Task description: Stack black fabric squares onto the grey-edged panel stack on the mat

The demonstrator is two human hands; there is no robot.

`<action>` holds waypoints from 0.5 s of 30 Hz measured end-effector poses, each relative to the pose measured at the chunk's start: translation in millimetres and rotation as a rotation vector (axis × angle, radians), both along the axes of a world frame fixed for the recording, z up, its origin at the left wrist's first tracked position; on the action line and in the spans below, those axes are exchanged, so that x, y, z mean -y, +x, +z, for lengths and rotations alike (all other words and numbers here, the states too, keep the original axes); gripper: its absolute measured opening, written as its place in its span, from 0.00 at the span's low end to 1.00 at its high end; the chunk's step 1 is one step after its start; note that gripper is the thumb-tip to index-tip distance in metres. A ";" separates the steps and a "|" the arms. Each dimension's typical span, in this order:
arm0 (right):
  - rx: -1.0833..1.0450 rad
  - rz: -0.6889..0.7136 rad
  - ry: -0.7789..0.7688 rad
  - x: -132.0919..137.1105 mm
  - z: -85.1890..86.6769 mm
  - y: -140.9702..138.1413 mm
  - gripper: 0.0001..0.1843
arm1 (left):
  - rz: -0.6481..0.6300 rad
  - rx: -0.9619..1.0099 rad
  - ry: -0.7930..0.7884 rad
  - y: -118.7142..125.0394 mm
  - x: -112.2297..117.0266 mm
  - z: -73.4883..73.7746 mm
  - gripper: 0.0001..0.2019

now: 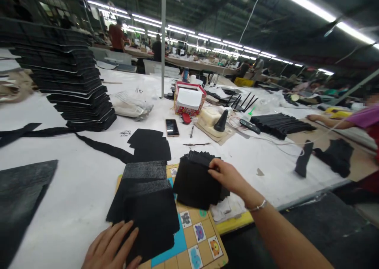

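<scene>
My right hand (pixel 226 176) lies over the top edge of a fanned stack of black fabric pieces (pixel 194 184), fingers curled onto it. My left hand (pixel 111 247) rests at the lower left on a second stack of black fabric pieces (pixel 148 217), touching its near edge. Both stacks sit on a printed board with cartoon squares (pixel 192 237), which is partly covered. A grey-faced black piece (pixel 144 170) lies at the far end of the second stack. The white-covered table (pixel 74 217) lies under everything.
A tall black stack (pixel 65 75) rises at the back left. Ahead lie a phone (pixel 172 127), a red-and-white box (pixel 189 101), a black cone on a cream base (pixel 221 123) and a black pile (pixel 280 125). A co-worker's arm (pixel 328 122) reaches in from the right.
</scene>
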State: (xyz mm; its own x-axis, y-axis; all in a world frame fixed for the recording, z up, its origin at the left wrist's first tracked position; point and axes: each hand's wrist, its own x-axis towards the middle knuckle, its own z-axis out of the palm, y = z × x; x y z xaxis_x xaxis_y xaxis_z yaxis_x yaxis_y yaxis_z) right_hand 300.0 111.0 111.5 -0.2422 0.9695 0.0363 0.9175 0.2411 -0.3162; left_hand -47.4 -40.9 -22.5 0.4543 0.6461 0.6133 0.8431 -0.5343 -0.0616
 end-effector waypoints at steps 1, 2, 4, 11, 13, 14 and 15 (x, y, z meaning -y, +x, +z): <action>0.023 -0.026 0.009 -13.4 -1.0 13.6 0.03 | -0.017 -0.032 -0.020 2.5 1.1 7.9 0.18; 0.036 -0.034 0.007 -25.4 -3.3 25.2 0.03 | -0.016 -0.053 -0.058 5.2 1.9 16.0 0.17; 0.069 -0.045 0.012 -43.7 -9.7 42.2 0.05 | 0.018 -0.050 -0.148 11.2 2.3 30.1 0.13; 0.449 0.243 0.296 -49.8 -29.0 52.5 0.17 | 0.033 0.012 -0.383 22.4 -4.1 43.6 0.08; 0.545 0.394 0.306 -48.6 -30.6 49.5 0.13 | 0.021 0.040 -0.419 21.3 -4.7 43.2 0.08; 0.561 0.432 0.284 -48.9 -29.9 48.1 0.12 | 0.021 0.052 -0.441 20.3 -4.5 42.9 0.08; 0.566 0.449 0.255 -49.6 -27.9 46.9 0.14 | 0.022 0.061 -0.461 19.3 -4.1 42.3 0.08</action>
State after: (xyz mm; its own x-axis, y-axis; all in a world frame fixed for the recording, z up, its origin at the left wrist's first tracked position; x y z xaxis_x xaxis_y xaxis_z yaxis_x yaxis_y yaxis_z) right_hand 346.9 160.6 83.6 -0.6596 0.7516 -0.0011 0.7195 0.6319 0.2881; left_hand -28.0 -36.8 19.8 0.4091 0.8669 0.2848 0.8494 -0.4758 0.2282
